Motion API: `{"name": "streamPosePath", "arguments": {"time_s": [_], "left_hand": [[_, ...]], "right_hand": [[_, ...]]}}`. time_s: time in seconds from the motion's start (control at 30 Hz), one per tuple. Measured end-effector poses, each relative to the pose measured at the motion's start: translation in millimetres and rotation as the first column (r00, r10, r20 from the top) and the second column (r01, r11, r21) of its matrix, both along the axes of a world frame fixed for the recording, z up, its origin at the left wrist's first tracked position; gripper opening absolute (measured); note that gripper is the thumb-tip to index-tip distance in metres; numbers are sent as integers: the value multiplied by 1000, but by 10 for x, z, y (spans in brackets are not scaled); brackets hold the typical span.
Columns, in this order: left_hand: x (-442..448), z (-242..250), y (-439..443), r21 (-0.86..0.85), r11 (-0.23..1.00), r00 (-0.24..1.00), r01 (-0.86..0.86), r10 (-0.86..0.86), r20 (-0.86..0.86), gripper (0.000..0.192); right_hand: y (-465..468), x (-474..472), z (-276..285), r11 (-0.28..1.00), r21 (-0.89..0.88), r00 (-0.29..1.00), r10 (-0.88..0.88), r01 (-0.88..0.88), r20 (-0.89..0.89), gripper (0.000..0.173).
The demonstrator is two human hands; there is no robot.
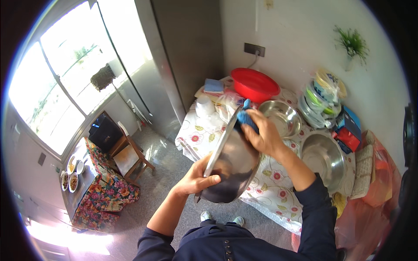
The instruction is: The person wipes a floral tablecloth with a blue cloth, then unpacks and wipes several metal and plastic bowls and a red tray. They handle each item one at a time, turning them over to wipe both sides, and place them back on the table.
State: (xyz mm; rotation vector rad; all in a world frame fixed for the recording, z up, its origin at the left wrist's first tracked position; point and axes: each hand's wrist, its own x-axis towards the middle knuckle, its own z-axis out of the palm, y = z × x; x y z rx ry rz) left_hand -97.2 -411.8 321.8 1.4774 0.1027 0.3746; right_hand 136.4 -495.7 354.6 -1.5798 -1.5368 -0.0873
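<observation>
A large stainless steel basin (233, 166) is tilted on its side in front of me, its rim to the left and its rounded outside towards the right. My left hand (200, 177) grips it low on the rim, thumb on the outer wall. A blue cloth (246, 121) is bunched in my right hand (263, 132), pressed against the basin near the top of the rim. Behind my right hand, a smaller steel basin (281, 119) stands on the flowered tablecloth (277, 176). Another steel basin (321, 160) lies beyond my right forearm. The basin's inside is hidden from view.
The table also holds a red plastic basin (256, 85), white plastic cups (204, 106), stacked lidded bowls (321, 101) and a blue and red box (349, 129). A wooden chair (127, 160) and a second table with dishes (73, 182) stand at left, near the window.
</observation>
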Motion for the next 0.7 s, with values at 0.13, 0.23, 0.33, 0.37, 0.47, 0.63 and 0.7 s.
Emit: {"name": "streamPosePath", "arguments": {"time_s": [0.13,0.23,0.33,0.37,0.47,0.63,0.7], "left_hand": [[-23,-109,156,-156,982,994,-104,109,29,87],[-128,-304,276,-217,974,988,-62,91,124,103],[-172,-465,382,-272,953,974,-133,176,143,113],[-180,-522,414,-312,939,966,-146,203,161,115],[-230,-598,519,-337,889,937,-310,346,51,105],[-255,-363,543,-394,786,840,-475,539,63,42],[-306,-305,613,-451,752,823,-481,565,64,32]], "right_hand": [[-32,-627,-2,991,20,957,126,-136,262,42],[4,-826,-134,989,-7,931,143,-149,337,48],[50,-1000,-249,977,-64,903,211,-202,375,48],[66,-1066,-280,971,-81,889,237,-223,392,48],[46,-1296,-474,918,-140,795,392,-371,463,49],[-17,-1464,-778,912,-106,721,381,-397,579,35],[-22,-1364,-905,887,-128,685,427,-443,590,36]]}}
